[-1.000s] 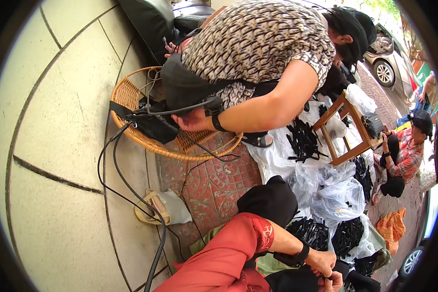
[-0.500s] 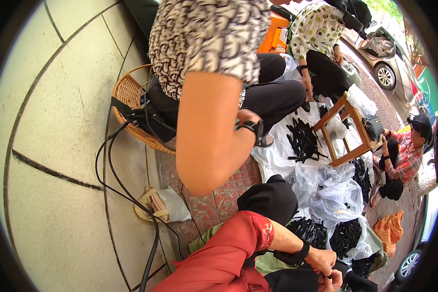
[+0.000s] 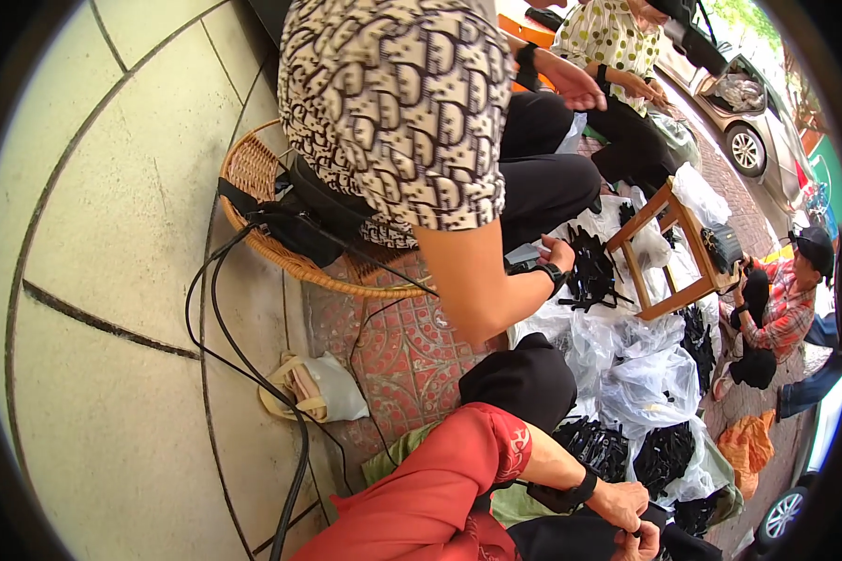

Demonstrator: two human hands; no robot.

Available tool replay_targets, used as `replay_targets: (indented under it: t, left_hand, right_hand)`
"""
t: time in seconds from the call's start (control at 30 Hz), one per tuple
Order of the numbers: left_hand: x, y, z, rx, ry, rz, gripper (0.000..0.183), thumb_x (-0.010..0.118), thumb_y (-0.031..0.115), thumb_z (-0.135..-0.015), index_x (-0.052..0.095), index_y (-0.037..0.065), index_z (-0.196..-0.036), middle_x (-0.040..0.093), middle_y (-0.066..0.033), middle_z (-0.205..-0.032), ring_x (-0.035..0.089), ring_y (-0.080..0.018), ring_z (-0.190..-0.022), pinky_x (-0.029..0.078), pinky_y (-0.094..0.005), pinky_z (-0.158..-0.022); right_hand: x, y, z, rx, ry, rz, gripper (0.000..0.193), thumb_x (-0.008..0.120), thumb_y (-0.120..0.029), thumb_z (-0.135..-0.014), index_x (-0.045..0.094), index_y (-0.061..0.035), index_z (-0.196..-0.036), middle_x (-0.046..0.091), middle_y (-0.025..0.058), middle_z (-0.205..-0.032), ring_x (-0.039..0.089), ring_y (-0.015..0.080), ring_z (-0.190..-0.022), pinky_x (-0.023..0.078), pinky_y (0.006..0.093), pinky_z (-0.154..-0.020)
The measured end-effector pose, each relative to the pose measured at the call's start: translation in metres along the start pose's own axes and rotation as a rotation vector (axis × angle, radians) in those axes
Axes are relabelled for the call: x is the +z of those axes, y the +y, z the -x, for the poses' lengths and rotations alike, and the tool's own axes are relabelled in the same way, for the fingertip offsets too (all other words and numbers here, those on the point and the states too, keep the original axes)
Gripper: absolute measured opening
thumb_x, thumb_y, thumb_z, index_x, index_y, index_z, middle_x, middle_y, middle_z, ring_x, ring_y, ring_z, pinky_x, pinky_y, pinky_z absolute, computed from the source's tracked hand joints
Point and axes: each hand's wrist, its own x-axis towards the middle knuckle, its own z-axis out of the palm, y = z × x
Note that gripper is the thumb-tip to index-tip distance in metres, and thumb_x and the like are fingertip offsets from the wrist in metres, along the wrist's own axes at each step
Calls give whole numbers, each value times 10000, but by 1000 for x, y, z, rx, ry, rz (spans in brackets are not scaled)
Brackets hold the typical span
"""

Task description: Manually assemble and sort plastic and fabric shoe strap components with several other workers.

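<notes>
While black strips (image 3: pixel 592 449) lie heaped close by, left hand (image 3: pixel 617 505) and right hand (image 3: pixel 640 542) meet over one small dark piece (image 3: pixel 636 534)

Both hands are at the near right, over black trousers (image 3: pixel 566 540), with the left hand just to the far side of the right. Their fingers are bent inward and the tips nearly closed in a pinch; the dark piece seems to be caught between them, but it is too small to make out its kind or shape.

Work on this piece looks to be under way rather than finished. More strips lie loose in several heaps, some just beyond the hands, others farther off past the clear plastic bags (image 3: pixel 638 388), so a good deal probably remains. Nothing tells finished strips from unfinished ones, so how much is done cannot be judged.

Farther away, a person in a patterned shirt (image 3: pixel 412 112) has one hand (image 3: pixel 559 252) beside the far heap, next to a wooden stool (image 3: pixel 672 304). Another person in a checked shirt (image 3: pixel 784 327) sits at the far right.
</notes>
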Motion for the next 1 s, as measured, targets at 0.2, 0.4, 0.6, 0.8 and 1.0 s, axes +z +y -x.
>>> replay_targets:
  t: [0.2,0.4,0.6,0.8,1.0]
  left_hand:
    - [3,-8,-1,-122,-136,254,185,507,132,-545,508,-35,-462,532,-135,-462,519,-197,-391,402,-293,-367]
    - [1,-4,1,-178,-161,296,185,494,123,-569,522,-29,-468,529,-121,-453,519,-180,-381,405,-280,-353]
    - [8,-14,-6,22,-39,138,198,509,130,-547,504,-41,-446,526,-147,-459,521,-205,-388,395,-301,-366]
    - [-3,2,7,50,56,172,197,522,146,-519,505,-40,-458,487,-167,-431,488,-223,-373,348,-337,-359]
    - [-2,-5,11,-144,36,381,192,548,150,-569,539,-39,-538,539,-171,-519,537,-226,-479,393,-328,-431]
  right_hand:
    - [8,4,2,-104,57,-83,111,490,-57,-816,500,-11,-916,527,62,-738,477,102,-628,381,190,-552]
    - [2,10,1,-132,12,-207,120,489,-60,-818,495,-9,-927,526,64,-736,477,105,-629,381,189,-561]
    - [0,1,2,19,22,-4,148,471,-97,-842,478,-49,-983,523,49,-738,465,95,-609,379,183,-549]
    - [9,1,2,-70,14,48,159,443,-96,-849,470,-40,-995,522,56,-788,474,108,-653,393,197,-575]
    - [30,-8,11,-186,32,-387,274,494,-171,-821,461,2,-1030,515,90,-852,491,158,-717,411,243,-678]
